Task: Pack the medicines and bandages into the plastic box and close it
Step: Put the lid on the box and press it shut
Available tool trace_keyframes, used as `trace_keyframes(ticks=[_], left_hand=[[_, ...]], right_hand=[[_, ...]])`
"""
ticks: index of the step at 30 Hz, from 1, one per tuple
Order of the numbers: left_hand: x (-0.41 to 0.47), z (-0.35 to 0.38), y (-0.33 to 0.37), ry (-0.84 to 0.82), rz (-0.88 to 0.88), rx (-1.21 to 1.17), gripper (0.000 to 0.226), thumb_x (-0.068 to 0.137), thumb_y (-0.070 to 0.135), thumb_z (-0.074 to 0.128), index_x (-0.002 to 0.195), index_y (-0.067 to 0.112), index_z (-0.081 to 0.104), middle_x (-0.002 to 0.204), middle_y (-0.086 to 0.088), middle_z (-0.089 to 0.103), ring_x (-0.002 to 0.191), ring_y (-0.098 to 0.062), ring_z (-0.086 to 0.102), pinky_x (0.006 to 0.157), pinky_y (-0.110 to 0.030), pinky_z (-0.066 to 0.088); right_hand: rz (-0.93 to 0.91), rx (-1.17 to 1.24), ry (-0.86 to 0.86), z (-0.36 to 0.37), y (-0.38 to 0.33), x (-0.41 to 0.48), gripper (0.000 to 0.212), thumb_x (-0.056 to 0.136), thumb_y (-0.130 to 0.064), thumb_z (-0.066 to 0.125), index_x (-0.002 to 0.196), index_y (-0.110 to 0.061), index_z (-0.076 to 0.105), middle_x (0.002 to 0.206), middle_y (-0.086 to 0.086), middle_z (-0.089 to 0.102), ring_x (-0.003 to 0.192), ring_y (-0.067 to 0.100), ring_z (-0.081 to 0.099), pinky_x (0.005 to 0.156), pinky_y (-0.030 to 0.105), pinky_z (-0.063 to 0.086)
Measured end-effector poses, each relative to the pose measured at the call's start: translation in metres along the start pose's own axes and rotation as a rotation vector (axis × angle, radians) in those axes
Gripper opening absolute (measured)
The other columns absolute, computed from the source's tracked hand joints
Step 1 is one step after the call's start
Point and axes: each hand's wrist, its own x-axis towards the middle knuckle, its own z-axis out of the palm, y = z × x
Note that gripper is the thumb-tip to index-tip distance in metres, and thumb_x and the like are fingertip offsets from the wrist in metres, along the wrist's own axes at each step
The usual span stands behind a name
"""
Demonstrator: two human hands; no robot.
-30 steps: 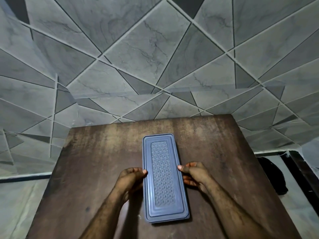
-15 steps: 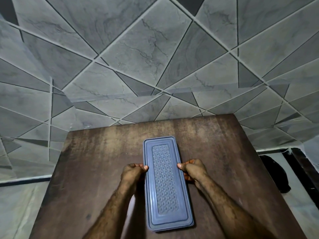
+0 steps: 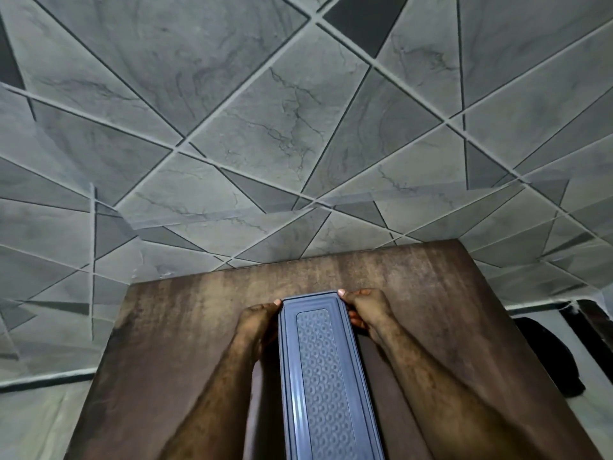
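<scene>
A long grey-blue plastic box (image 3: 323, 376) lies lengthwise on the brown wooden table (image 3: 185, 327), its textured lid on top and its near end cut off by the frame's bottom edge. My left hand (image 3: 260, 322) grips the box's far left corner, thumb tip on the lid rim. My right hand (image 3: 366, 310) holds the far right corner the same way. No medicines or bandages are visible; the lid hides the box's inside.
A grey wall with a pattern of triangles and dark lines rises right behind the table's far edge. A dark bag or cloth (image 3: 547, 356) lies on the floor to the right of the table.
Both hands slid from the box's middle sides up to its far corners. The box now sits closer to me in the frame, and the view has tilted upward.
</scene>
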Motion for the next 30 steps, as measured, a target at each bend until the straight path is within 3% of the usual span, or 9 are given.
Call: trace_keyframes(ticks=[4,8,12,16,18,21,25,28,30], left_hand=[[0.011,0.004,-0.002,0.044,-0.027,-0.055,0.013,0.085,0.015,0.068,0.088,0.002,0.068,0.071,-0.013,0.07,0.056,-0.021,0.063,0.058,-0.026,0.05],[0.019,0.007,-0.007,0.195,0.045,0.023,0.013,0.075,0.018,0.074,0.078,0.007,0.068,0.072,-0.013,0.059,0.068,-0.021,0.052,0.064,-0.034,0.044],[0.026,0.008,-0.014,0.253,0.115,0.115,0.024,0.069,0.025,0.074,0.059,0.013,0.056,0.063,-0.008,0.051,0.063,-0.018,0.044,0.059,-0.033,0.039],[0.02,0.003,-0.012,0.187,0.112,0.127,0.02,0.069,0.027,0.076,0.068,0.007,0.073,0.075,-0.01,0.074,0.07,-0.023,0.065,0.073,-0.036,0.055],[-0.003,0.0,-0.009,0.082,0.1,0.142,0.014,0.08,0.015,0.072,0.067,0.009,0.07,0.064,-0.005,0.071,0.06,-0.017,0.063,0.058,-0.026,0.053],[-0.029,-0.013,-0.025,-0.083,-0.028,0.171,0.02,0.089,0.008,0.063,0.069,0.008,0.061,0.048,0.002,0.058,0.038,-0.006,0.05,0.039,-0.016,0.041],[-0.045,-0.029,-0.053,-0.064,-0.071,0.121,0.013,0.085,0.014,0.068,0.088,0.002,0.069,0.076,-0.015,0.067,0.058,-0.017,0.059,0.056,-0.024,0.049],[-0.05,-0.024,-0.062,0.021,-0.028,0.09,0.01,0.084,0.007,0.068,0.082,-0.002,0.071,0.071,-0.016,0.071,0.055,-0.02,0.064,0.053,-0.025,0.051],[-0.049,-0.02,-0.063,0.092,0.005,0.118,0.01,0.083,0.007,0.069,0.077,0.001,0.072,0.069,-0.018,0.072,0.058,-0.023,0.064,0.059,-0.03,0.053]], right_hand=[[0.019,0.044,0.053,0.007,0.002,0.009,0.029,0.077,-0.021,0.077,0.062,-0.012,0.054,0.057,0.006,0.057,0.041,0.012,0.045,0.036,0.017,0.035],[-0.045,-0.085,0.16,0.016,0.01,0.014,0.045,0.078,-0.025,0.075,0.047,-0.015,0.044,0.05,0.0,0.046,0.05,0.015,0.04,0.056,0.026,0.035],[-0.076,-0.231,0.227,0.019,0.009,0.014,0.046,0.081,-0.031,0.071,0.049,-0.016,0.041,0.057,0.0,0.049,0.059,0.017,0.046,0.062,0.023,0.036],[-0.02,-0.018,0.122,0.011,0.007,0.009,0.035,0.071,-0.024,0.078,0.049,-0.013,0.053,0.055,0.004,0.058,0.055,0.019,0.052,0.056,0.032,0.048],[0.022,0.056,0.03,0.003,0.014,-0.004,0.022,0.079,-0.01,0.072,0.061,-0.013,0.06,0.061,0.005,0.06,0.053,0.016,0.052,0.051,0.024,0.045],[0.115,0.117,-0.053,-0.015,0.04,-0.027,0.01,0.082,-0.005,0.069,0.074,-0.011,0.065,0.066,0.004,0.066,0.061,0.014,0.057,0.06,0.024,0.047],[0.165,0.176,-0.077,-0.028,0.07,-0.052,0.008,0.082,-0.008,0.07,0.076,-0.011,0.067,0.071,0.006,0.068,0.064,0.017,0.057,0.065,0.027,0.048],[0.126,0.123,0.015,-0.023,0.075,-0.056,0.012,0.082,-0.007,0.07,0.072,-0.01,0.064,0.061,0.003,0.063,0.052,0.013,0.052,0.054,0.022,0.043],[0.069,0.029,0.09,-0.018,0.078,-0.052,0.012,0.079,-0.01,0.074,0.07,-0.012,0.065,0.062,0.003,0.064,0.055,0.014,0.053,0.058,0.026,0.044]])
